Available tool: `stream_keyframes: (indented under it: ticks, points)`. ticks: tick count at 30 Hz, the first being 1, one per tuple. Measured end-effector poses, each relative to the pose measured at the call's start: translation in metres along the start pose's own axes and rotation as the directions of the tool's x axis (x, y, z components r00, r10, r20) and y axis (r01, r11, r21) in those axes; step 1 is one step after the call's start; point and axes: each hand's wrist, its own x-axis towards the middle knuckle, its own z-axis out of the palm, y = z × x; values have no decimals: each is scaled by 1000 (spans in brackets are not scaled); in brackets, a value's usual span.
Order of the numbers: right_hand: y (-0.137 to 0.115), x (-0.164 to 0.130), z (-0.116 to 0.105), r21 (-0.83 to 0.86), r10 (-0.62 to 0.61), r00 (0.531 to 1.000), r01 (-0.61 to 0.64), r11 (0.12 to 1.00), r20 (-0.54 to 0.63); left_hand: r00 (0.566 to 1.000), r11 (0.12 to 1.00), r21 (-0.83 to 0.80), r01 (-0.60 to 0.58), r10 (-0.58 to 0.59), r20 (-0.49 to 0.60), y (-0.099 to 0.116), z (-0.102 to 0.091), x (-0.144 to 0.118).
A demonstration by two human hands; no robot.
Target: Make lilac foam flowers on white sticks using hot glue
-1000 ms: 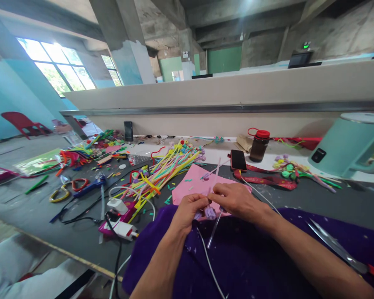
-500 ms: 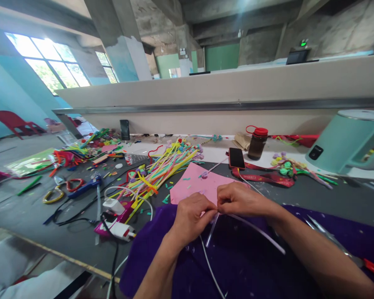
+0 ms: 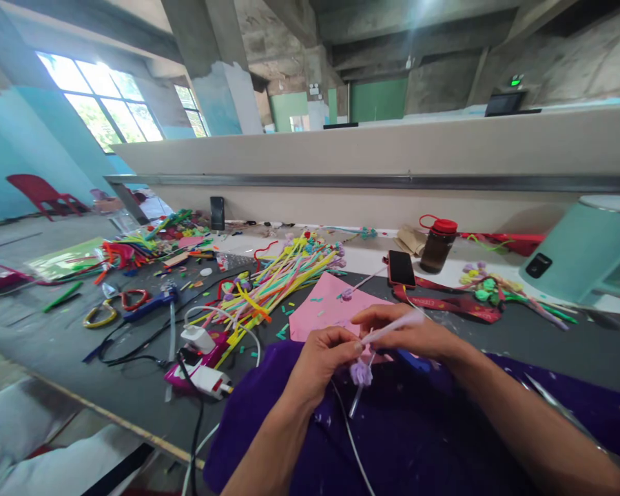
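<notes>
My left hand (image 3: 326,358) pinches a lilac pipe-cleaner flower stem (image 3: 387,329) between thumb and fingertips. The stem slants up to the right, its far end smeared by motion. The fuzzy lilac flower head (image 3: 362,373) hangs just below the fingertips. My right hand (image 3: 406,332) is close behind the stem, fingers loosely curved and apart, the tips near my left hand; its thumb is hidden. Beneath that hand a blue object (image 3: 414,361) shows in part. A clear stick (image 3: 355,403) lies below the flower head, over dark purple cloth (image 3: 269,420).
Pink sheet (image 3: 310,318) lies beyond my hands, with a pile of coloured pipe-cleaner stems (image 3: 284,275) to its left. A blue glue gun (image 3: 152,303), pliers (image 3: 100,315) and a power strip (image 3: 207,365) are left. Phone (image 3: 401,269), bottle (image 3: 438,246) and kettle (image 3: 583,248) stand right.
The lilac stem has swung from pointing down right to pointing up right. The flower head now shows below my fingers. My right hand has loosened from a tight pinch.
</notes>
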Motion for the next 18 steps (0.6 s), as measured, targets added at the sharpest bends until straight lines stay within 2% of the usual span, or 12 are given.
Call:
stream_keyframes:
  ticks: [3,7,10,13,15,18]
  points:
    - [-4,-2,-2,-173,-141,989,145,974,32,996,984,-153,89,-89,10,-2,3,1]
    - [-7,-2,0,-331,-244,970,231,915,3,996,984,-152,90,-88,19,-4,4,1]
    - [-6,0,2,-297,-196,979,170,940,-60,999,994,-95,47,-46,10,-5,4,0]
    - [-2,2,7,-144,-34,990,13,989,-139,989,975,175,-139,147,-31,-5,4,-2]
    - [3,4,11,6,105,980,-106,994,-168,934,836,458,-302,355,-31,-5,5,-4]
    - [12,8,18,245,250,961,-215,945,-122,803,498,746,-443,590,83,-7,6,-8]
